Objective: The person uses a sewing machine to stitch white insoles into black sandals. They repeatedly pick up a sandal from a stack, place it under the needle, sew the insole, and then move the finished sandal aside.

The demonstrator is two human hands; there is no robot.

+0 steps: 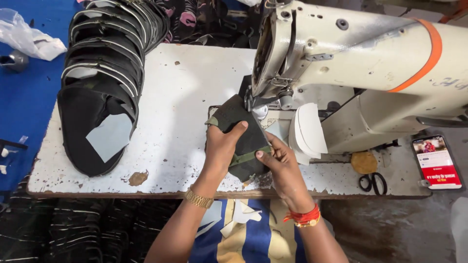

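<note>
Under the needle end of the cream sewing machine (341, 63), both hands are on a dark fabric piece (241, 134) with an olive strip (248, 157) running along its near edge. The left hand (222, 146) lies flat on top, fingers together and thumb reaching across, pressing the piece to the worn white table (180, 97). The right hand (282, 163) pinches the near right corner, thumb on the strip, closed on the fabric. The far tip of the piece sits right at the presser foot (251, 103), touching or just short of it; I cannot tell which. To do this well, I'd say keep the left palm light so the cloth can slide, and let the right hand steer the strip edge straight toward the foot, with fingertips kept near and clear of the needle. Over on the left of the table, well apart, lies a tall stack of black pieces (105, 63) with white trim. Near right, black scissors (373, 182) lie beside a round tan disc (363, 162), and a phone (436, 162) with a lit screen sits at the right end.
</note>
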